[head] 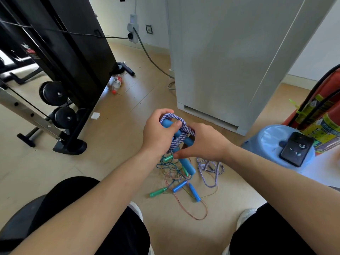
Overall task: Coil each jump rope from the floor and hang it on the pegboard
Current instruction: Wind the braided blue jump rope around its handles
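In front of the white cabinet (220, 70), the left hand (160, 134) has its grip clamped on the blue handles (168, 123) of the purple-and-white rope (184, 129), thumb pressed on top — the right hand (204, 142) curls its grip round the rope's wraps just beside it. The rope's loose tail (211, 168) trails on the floor (128, 126) before the cabinet, beside a tangle of thin ropes (176, 179).

The left hand (160, 131) holds the jump rope bundle (181, 124) from its 9 o'clock, the right hand (206, 142) from its 4 o'clock. A tangle of ropes (176, 177) lies on the floor (55, 172) at the bundle's 6 o'clock. The weight machine (60, 52) stands at 10 o'clock, the cabinet (220, 52) at 1, and a phone (296, 149) lies on a stool (270, 142) at 3.
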The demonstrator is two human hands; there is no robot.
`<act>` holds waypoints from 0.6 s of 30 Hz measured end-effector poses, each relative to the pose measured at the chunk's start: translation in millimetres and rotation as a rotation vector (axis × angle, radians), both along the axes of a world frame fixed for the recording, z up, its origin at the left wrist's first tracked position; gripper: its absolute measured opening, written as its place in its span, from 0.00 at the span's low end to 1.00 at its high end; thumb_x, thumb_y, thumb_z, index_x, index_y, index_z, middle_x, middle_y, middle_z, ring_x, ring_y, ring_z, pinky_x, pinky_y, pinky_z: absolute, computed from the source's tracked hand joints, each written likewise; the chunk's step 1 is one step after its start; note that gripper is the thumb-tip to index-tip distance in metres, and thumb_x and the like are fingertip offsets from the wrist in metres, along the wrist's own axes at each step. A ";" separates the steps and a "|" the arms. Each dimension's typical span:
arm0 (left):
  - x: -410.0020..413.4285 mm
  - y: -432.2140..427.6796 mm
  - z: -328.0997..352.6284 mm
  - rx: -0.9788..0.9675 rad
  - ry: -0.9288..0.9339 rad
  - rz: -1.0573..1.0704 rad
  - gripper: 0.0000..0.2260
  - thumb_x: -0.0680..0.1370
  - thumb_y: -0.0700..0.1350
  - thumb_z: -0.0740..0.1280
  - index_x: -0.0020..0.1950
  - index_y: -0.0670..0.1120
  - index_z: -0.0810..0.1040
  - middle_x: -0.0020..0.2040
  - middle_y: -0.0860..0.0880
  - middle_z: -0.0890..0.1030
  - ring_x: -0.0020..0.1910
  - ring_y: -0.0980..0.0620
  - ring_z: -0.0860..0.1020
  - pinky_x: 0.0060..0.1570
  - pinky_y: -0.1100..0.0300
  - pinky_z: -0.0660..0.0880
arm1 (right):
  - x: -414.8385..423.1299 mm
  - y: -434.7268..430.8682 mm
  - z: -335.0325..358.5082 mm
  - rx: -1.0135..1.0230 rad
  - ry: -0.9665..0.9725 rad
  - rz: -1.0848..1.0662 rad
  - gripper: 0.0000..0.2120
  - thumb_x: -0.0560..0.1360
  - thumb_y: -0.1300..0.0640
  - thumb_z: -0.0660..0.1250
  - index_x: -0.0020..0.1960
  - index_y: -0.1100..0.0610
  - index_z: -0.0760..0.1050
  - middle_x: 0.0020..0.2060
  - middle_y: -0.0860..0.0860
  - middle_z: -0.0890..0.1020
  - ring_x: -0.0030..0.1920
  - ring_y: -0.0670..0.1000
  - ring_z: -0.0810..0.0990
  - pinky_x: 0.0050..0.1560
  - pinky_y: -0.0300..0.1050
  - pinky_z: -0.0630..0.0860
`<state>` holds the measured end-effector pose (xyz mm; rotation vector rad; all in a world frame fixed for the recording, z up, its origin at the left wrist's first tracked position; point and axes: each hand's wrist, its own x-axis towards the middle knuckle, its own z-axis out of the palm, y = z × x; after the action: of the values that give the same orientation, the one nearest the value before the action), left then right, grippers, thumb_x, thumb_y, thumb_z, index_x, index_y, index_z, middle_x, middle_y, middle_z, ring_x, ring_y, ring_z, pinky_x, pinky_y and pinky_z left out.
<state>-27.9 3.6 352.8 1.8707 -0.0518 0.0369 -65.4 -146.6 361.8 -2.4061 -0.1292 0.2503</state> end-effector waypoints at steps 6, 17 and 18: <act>-0.8 -4.6 -6.0 -0.105 0.004 0.052 0.11 0.74 0.40 0.74 0.52 0.54 0.79 0.46 0.54 0.83 0.44 0.57 0.81 0.47 0.60 0.80 | -0.9 7.9 -16.8 0.000 -0.040 -0.059 0.27 0.57 0.37 0.78 0.48 0.49 0.72 0.39 0.45 0.80 0.38 0.46 0.78 0.37 0.46 0.76; 13.0 7.4 -10.0 0.315 0.101 -0.162 0.12 0.81 0.54 0.64 0.62 0.51 0.73 0.53 0.52 0.80 0.50 0.51 0.78 0.48 0.55 0.74 | 9.0 -8.4 -23.5 0.029 0.004 0.025 0.22 0.63 0.42 0.78 0.49 0.51 0.75 0.40 0.47 0.82 0.40 0.48 0.80 0.40 0.48 0.78; 13.8 9.6 -9.5 0.331 0.116 -0.189 0.12 0.81 0.55 0.64 0.62 0.52 0.73 0.52 0.52 0.80 0.48 0.51 0.78 0.45 0.55 0.74 | 9.2 -8.8 -25.2 0.029 0.014 0.032 0.23 0.62 0.40 0.78 0.49 0.51 0.75 0.40 0.47 0.82 0.40 0.48 0.81 0.42 0.50 0.79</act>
<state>-14.0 13.2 343.3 2.1864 -0.1623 -0.2224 -56.2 -155.3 336.6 -2.3741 -0.1636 0.2786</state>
